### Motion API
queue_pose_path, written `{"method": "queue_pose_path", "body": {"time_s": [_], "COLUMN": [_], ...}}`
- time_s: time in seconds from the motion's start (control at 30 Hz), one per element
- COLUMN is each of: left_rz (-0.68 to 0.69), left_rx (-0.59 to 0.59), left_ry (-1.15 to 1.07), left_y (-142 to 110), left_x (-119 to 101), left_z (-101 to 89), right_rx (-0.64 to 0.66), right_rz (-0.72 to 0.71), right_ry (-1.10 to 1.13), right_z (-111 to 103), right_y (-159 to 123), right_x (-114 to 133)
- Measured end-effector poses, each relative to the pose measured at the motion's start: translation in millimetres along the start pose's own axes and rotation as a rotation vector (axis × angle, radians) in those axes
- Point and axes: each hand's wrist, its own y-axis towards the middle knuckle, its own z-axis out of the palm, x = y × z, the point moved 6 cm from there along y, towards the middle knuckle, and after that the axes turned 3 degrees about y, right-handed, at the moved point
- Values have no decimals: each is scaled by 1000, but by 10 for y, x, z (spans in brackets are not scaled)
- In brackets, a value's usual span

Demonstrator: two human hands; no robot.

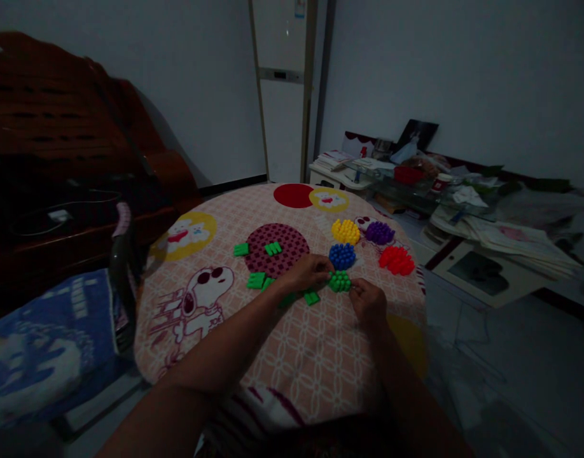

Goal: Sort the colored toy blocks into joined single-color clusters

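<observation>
My left hand is at the left edge of a green cluster of small knobbed plastic pieces, fingers pinched together. From the right, my right hand pinches the opposite edge of the same cluster. Just behind it sits a blue knobbed cluster. Yellow, purple and red clusters lie farther back and to the right. Several flat green pieces with parallel ridges, among them one green piece, another and a third, lie left of the clusters. My left forearm partly covers some.
The round table wears a patterned pink cloth. On the left stand a chair with a blue cushion and a wooden bench. A cluttered low cabinet runs along the right wall. A tall white unit fills the back corner.
</observation>
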Motion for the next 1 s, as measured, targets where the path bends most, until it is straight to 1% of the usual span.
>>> {"method": "queue_pose_path", "body": {"time_s": [0.13,0.23,0.3,0.33,0.4,0.47,0.53,0.57,0.6,0.67,0.73,0.77,0.83,0.9,1.0], "left_rz": [13,18,-1,-26,-100,-209,-346,-414,-478,-558,-569,-555,-527,-508,-415], "left_rx": [-39,-45,-68,-99,-198,-329,-457,-491,-493,-394,-278,-243,-228,-244,-271], "left_ry": [29,42,75,107,211,367,550,624,680,738,756,763,779,779,683], "left_y": [0,7,12,10,-17,-89,-207,-269,-324,-389,-411,-409,-395,-371,-313], "left_x": [20,30,57,86,175,300,442,516,593,739,831,848,841,798,657], "left_z": [24,37,-15,-75,-265,-522,-795,-909,-997,-1080,-1082,-1072,-1060,-1058,-1048], "right_rx": [1,9,10,12,16,11,-1,-6,-9,-12,-17,-21,-23,-20,-9], "right_rz": [13,8,-4,-7,0,13,16,14,11,-1,-5,-3,1,8,16], "right_ry": [10,18,29,37,42,35,24,18,13,3,-10,-16,-22,-16,-9], "right_z": [7,11,11,13,21,27,27,25,23,16,5,-1,-8,-7,-6], "right_y": [0,0,2,3,4,5,4,3,2,0,-1,-1,1,5,10], "right_x": [4,1,-5,-10,-26,-41,-43,-40,-35,-19,-6,-2,4,4,3]}}
